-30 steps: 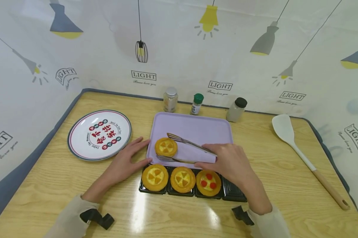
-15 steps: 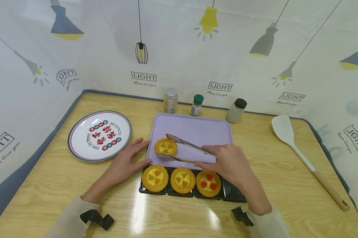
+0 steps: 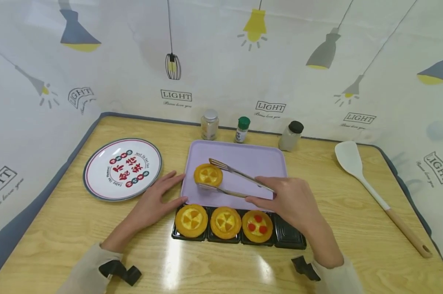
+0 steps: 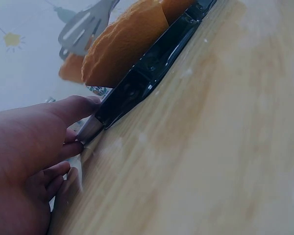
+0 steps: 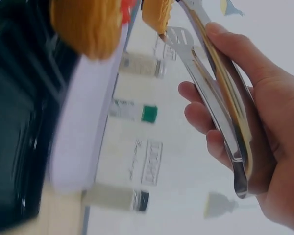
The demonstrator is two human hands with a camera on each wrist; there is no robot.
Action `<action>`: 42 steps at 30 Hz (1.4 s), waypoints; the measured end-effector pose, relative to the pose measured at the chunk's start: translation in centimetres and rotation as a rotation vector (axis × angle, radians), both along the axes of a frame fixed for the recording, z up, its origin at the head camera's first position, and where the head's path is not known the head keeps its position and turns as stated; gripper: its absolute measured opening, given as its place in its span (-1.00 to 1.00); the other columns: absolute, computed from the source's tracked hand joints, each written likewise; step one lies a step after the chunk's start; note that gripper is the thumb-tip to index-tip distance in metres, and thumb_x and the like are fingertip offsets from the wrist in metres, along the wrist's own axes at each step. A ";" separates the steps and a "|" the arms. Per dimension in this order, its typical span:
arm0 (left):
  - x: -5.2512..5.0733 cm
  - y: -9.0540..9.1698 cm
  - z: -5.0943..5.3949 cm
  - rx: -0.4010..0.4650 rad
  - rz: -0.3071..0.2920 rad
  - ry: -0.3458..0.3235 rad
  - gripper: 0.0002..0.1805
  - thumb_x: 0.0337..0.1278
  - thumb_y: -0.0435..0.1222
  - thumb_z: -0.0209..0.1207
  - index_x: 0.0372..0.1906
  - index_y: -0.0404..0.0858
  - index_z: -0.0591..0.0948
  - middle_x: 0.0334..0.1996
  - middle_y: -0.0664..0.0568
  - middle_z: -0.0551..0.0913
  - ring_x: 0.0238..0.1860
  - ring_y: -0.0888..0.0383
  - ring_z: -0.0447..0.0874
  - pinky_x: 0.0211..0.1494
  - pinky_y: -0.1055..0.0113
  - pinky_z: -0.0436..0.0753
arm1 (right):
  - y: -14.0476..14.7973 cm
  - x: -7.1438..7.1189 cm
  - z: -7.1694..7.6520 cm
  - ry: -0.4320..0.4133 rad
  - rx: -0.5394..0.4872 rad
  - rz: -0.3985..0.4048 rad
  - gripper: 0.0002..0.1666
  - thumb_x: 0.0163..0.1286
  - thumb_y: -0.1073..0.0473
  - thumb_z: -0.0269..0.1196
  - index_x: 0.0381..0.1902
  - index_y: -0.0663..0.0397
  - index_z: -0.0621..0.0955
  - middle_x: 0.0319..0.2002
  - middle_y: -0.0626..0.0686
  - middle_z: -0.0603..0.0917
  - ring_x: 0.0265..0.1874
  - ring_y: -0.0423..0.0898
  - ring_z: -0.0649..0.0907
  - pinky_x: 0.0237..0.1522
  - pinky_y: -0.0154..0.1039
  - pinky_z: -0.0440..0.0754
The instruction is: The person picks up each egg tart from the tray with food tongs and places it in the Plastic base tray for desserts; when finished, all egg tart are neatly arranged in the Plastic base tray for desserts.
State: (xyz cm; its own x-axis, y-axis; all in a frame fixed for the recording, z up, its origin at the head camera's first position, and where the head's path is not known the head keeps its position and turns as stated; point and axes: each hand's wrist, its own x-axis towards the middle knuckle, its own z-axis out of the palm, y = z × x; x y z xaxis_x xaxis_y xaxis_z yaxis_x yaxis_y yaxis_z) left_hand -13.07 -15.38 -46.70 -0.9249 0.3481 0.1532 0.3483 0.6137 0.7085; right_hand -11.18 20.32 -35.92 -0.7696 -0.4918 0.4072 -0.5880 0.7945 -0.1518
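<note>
My right hand [image 3: 293,202] holds metal serving tongs [image 3: 243,175], thumb on one arm and fingers on the other. Between the tong tips sits an egg tart [image 3: 208,174] with orange wedges, apparently just off the lilac tray [image 3: 240,155]. The right wrist view shows the tongs [image 5: 210,93] from below, with this tart [image 5: 157,14] at their ends. My left hand [image 3: 153,206] touches the tray's left edge with thumb and straight fingers. In front of the tray lies a black compartment pack [image 3: 291,234] with three tarts: two orange-topped and one red-topped tart [image 3: 257,226]; its right compartment is bare.
A round white plate [image 3: 104,179] lies left of the tray. Behind stand a silver-capped jar [image 3: 209,125], a green-capped shaker [image 3: 241,130] and a black-capped jar [image 3: 290,136]. A white spatula [image 3: 370,190] with a wooden handle lies at the right.
The tongs, the tart between them and my right hand have shifted slightly right and up in the head view. My left hand stays at the tray's edge.
</note>
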 end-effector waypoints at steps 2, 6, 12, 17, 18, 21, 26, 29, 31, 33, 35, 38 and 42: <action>0.1 0.0 0.0 -0.002 0.005 -0.006 -0.26 0.17 0.12 0.26 0.43 0.01 0.38 0.45 -0.08 0.25 0.46 -0.06 0.10 0.41 -0.17 0.16 | 1.1 0.5 0.3 0.014 -0.023 -0.007 -0.40 -0.02 -0.28 0.50 -0.13 -0.03 0.78 -0.65 -0.19 0.62 -0.75 -0.40 0.40 -0.74 -0.42 0.31; 0.1 -0.1 0.1 -0.006 0.013 -0.006 -0.26 0.17 0.14 0.26 0.43 0.03 0.38 0.45 -0.08 0.25 0.46 -0.06 0.10 0.41 -0.17 0.16 | 4.5 1.8 1.4 0.053 -0.084 -0.012 -0.36 0.01 -0.38 0.43 -0.12 -0.06 0.78 -0.64 -0.28 0.61 -0.72 -0.46 0.41 -0.73 -0.49 0.27; 0.0 -0.4 0.4 -0.015 0.020 -0.013 -0.25 0.17 0.14 0.25 0.44 0.04 0.37 0.46 -0.07 0.22 0.47 -0.06 0.08 0.41 -0.19 0.15 | 10.3 5.2 2.8 0.063 -0.120 -0.070 -0.43 -0.14 -0.18 0.58 -0.13 -0.12 0.78 -0.64 -0.42 0.52 -0.71 -0.50 0.32 -0.73 -0.57 0.16; 0.2 -0.6 0.5 -0.015 0.018 -0.022 -0.25 0.19 0.13 0.25 0.44 0.01 0.37 0.47 -0.09 0.20 0.47 -0.10 0.07 0.40 -0.21 0.15 | 14.1 8.6 2.5 0.005 -0.086 -0.143 -0.36 -0.36 0.06 0.66 -0.15 -0.11 0.78 -0.64 -0.47 0.46 -0.70 -0.52 0.31 -0.71 -0.58 0.19; 0.3 -0.6 0.4 -0.015 0.019 -0.025 -0.26 0.19 0.13 0.25 0.44 0.01 0.37 0.47 -0.10 0.20 0.47 -0.10 0.07 0.40 -0.21 0.15 | 14.7 9.1 2.2 -0.004 -0.076 -0.151 -0.36 -0.37 0.04 0.66 -0.17 -0.08 0.78 -0.64 -0.47 0.46 -0.70 -0.52 0.32 -0.71 -0.58 0.20; 0.4 -0.5 0.4 -0.011 0.019 -0.028 -0.26 0.19 0.12 0.25 0.44 0.00 0.37 0.47 -0.11 0.19 0.47 -0.11 0.07 0.40 -0.20 0.15 | 15.9 10.6 1.4 -0.035 -0.042 -0.200 -0.38 -0.36 -0.01 0.66 -0.20 -0.06 0.79 -0.66 -0.47 0.42 -0.73 -0.50 0.30 -0.74 -0.54 0.19; 0.3 -0.4 0.4 -0.010 0.016 -0.029 -0.26 0.19 0.10 0.26 0.44 0.01 0.37 0.47 -0.12 0.19 0.47 -0.11 0.08 0.40 -0.20 0.15 | 16.6 12.0 0.4 -0.107 -0.003 -0.307 -0.39 -0.32 -0.07 0.64 -0.20 -0.03 0.79 -0.70 -0.47 0.35 -0.77 -0.46 0.25 -0.67 -0.38 0.25; 0.3 -0.3 0.5 -0.013 0.017 -0.031 -0.26 0.19 0.11 0.26 0.44 0.02 0.37 0.47 -0.10 0.19 0.47 -0.10 0.08 0.40 -0.20 0.15 | 16.6 12.4 0.1 -0.120 -0.005 -0.329 -0.38 -0.31 -0.10 0.64 -0.19 -0.05 0.79 -0.71 -0.46 0.34 -0.77 -0.46 0.26 -0.67 -0.35 0.25; 0.2 -0.2 0.4 -0.014 0.016 -0.031 -0.26 0.19 0.11 0.26 0.44 0.02 0.37 0.47 -0.10 0.19 0.47 -0.10 0.08 0.40 -0.20 0.15 | 16.6 12.5 -0.1 -0.124 -0.001 -0.340 -0.37 -0.31 -0.12 0.63 -0.18 -0.06 0.79 -0.71 -0.47 0.34 -0.78 -0.47 0.27 -0.70 -0.37 0.21; 0.2 -0.2 0.4 -0.013 0.014 -0.032 -0.26 0.19 0.12 0.25 0.44 0.03 0.37 0.47 -0.10 0.19 0.47 -0.10 0.08 0.40 -0.20 0.15 | 16.6 12.7 -0.2 -0.132 -0.004 -0.348 -0.36 -0.30 -0.13 0.63 -0.16 -0.08 0.79 -0.70 -0.46 0.35 -0.78 -0.47 0.28 -0.73 -0.40 0.17; 0.2 -0.1 0.3 -0.013 0.011 -0.034 -0.26 0.19 0.12 0.25 0.44 0.03 0.37 0.47 -0.10 0.19 0.47 -0.10 0.08 0.40 -0.20 0.15 | 16.6 12.8 -0.3 -0.145 -0.005 -0.353 -0.36 -0.29 -0.13 0.63 -0.15 -0.08 0.78 -0.70 -0.47 0.36 -0.79 -0.48 0.28 -0.73 -0.41 0.16; 0.2 0.0 0.3 -0.011 0.009 -0.036 -0.27 0.19 0.12 0.25 0.44 0.03 0.37 0.47 -0.10 0.19 0.47 -0.09 0.08 0.40 -0.19 0.15 | 16.7 13.0 -0.4 -0.161 -0.014 -0.354 -0.36 -0.28 -0.12 0.63 -0.15 -0.07 0.78 -0.69 -0.46 0.38 -0.79 -0.49 0.28 -0.76 -0.45 0.14; 0.1 0.1 0.2 -0.015 0.001 -0.034 -0.26 0.19 0.13 0.24 0.44 0.04 0.37 0.47 -0.10 0.19 0.47 -0.10 0.08 0.40 -0.21 0.15 | 16.7 13.2 -0.6 -0.180 -0.001 -0.371 -0.37 -0.26 -0.14 0.62 -0.14 -0.07 0.78 -0.69 -0.46 0.37 -0.79 -0.47 0.26 -0.77 -0.44 0.14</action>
State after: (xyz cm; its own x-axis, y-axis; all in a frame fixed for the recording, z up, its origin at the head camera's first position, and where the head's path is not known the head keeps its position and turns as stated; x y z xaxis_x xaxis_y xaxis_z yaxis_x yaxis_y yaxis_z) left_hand -12.97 -15.26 -46.52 -0.9298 0.3491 0.1164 0.3236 0.6250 0.7104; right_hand 2.04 36.98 -36.49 -0.9536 -0.1673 0.2503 -0.2258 0.9473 -0.2272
